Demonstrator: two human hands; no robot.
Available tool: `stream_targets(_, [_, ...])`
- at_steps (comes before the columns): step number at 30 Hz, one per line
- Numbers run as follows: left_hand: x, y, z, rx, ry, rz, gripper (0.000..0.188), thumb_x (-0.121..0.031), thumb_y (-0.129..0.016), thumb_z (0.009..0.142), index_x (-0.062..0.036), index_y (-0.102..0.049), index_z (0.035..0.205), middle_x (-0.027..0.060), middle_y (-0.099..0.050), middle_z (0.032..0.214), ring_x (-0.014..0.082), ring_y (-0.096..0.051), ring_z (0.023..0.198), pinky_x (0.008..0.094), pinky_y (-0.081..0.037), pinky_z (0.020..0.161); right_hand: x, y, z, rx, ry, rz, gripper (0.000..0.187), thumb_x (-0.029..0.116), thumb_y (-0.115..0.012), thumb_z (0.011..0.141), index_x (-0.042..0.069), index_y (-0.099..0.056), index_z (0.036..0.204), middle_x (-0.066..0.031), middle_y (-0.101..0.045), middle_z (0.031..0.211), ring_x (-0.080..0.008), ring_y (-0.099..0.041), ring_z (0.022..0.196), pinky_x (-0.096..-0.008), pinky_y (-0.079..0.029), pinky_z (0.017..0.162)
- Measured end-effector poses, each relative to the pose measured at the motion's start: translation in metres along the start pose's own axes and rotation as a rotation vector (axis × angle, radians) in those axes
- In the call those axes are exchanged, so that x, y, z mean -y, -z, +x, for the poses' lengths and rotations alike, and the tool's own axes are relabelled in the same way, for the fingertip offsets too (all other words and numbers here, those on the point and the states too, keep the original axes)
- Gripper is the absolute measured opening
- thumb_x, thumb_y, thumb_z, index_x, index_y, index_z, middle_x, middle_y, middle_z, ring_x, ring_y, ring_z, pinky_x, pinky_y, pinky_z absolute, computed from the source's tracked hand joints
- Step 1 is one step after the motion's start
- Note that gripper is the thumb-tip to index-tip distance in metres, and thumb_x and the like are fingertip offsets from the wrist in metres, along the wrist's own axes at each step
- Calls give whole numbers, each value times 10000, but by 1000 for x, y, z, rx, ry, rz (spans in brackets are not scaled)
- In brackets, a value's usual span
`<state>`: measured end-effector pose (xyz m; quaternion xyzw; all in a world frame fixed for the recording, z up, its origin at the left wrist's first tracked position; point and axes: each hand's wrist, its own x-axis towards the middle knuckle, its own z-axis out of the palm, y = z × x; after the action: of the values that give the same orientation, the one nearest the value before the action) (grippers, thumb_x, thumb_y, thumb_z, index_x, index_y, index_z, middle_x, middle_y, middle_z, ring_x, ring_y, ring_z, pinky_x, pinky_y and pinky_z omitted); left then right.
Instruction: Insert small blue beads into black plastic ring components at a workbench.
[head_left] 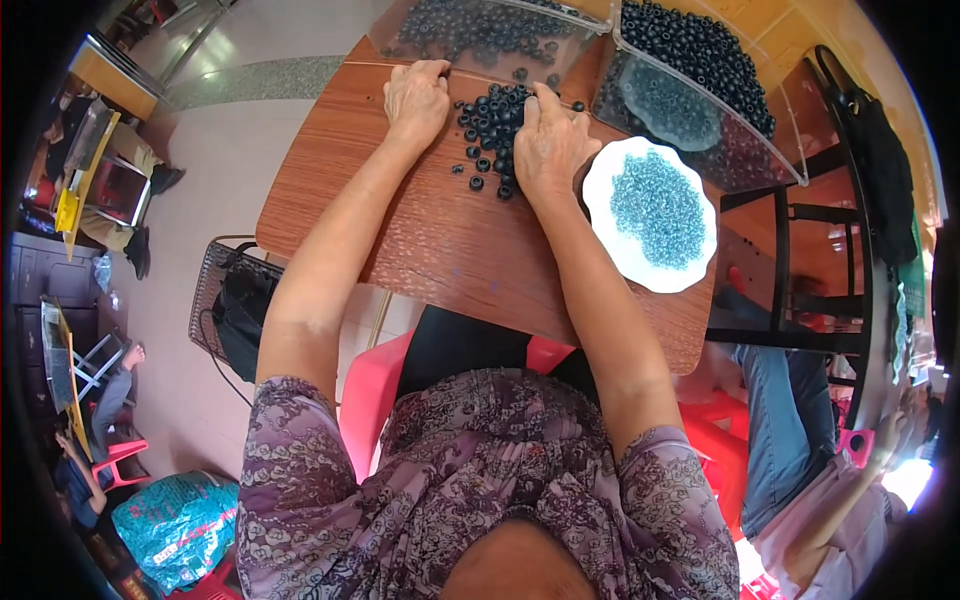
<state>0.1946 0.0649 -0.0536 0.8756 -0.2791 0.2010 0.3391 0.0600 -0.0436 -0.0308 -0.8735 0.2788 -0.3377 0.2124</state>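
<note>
A small heap of black rubber rings lies on the brown wooden table between my two hands. My left hand rests palm down on the table just left of the heap, fingers curled at the edge of a clear plastic tray holding more black rings. My right hand lies on the right side of the heap, fingers touching the rings. What its fingertips pinch is hidden. A white scalloped plate of small blue rings sits right of that hand.
A second clear tray at the back right holds black rings and blue rings. A black wire basket stands on the floor left of the table. Another person in jeans sits at the right. A dark rack stands beyond.
</note>
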Motion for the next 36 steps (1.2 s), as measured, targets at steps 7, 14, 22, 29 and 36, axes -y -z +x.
stream_targets(7, [-9, 28, -17, 221, -107, -96, 259, -87, -522, 812, -97, -643, 1040, 64, -629, 1047, 265, -520, 1007, 364, -414, 890, -2, 0, -3, 0, 47, -41, 280, 274, -487, 895, 167, -608, 1123, -107, -659, 939, -292, -547, 943, -433, -309, 782])
stream_targets(14, [-12, 46, -35, 255, -81, -238, 307, 11, -536, 780, -97, -650, 1044, 74, -640, 1019, 242, -545, 992, 345, -436, 877, -1, 3, -8, -4, 60, -63, 269, 246, -488, 895, 153, -592, 1125, -97, -645, 1012, -294, -547, 976, -432, -316, 773])
stream_targets(22, [-10, 45, -27, 251, 128, -522, 301, 38, -499, 822, -27, -622, 1089, 83, -658, 1023, 171, -603, 979, 281, -447, 887, -2, 5, -6, -48, 154, -97, 270, 226, -485, 897, 97, -586, 1112, -92, -597, 1152, -300, -538, 1013, -449, -311, 813])
stream_targets(29, [-20, 68, -53, 246, 32, -413, 155, -91, -611, 806, -36, -662, 941, 76, -655, 888, 174, -607, 859, 285, -462, 794, 1, 4, -9, -160, 299, -97, 247, 190, -527, 873, 75, -601, 1078, -123, -592, 1158, -294, -537, 1015, -449, -307, 821])
stream_targets(36, [-37, 71, -51, 372, -113, -118, 184, -194, -697, 735, -43, -639, 821, 96, -601, 761, 267, -583, 780, 372, -446, 693, 17, 25, -15, -197, 373, -7, 173, 133, -608, 803, 59, -639, 956, -83, -645, 970, -261, -548, 907, -384, -346, 774])
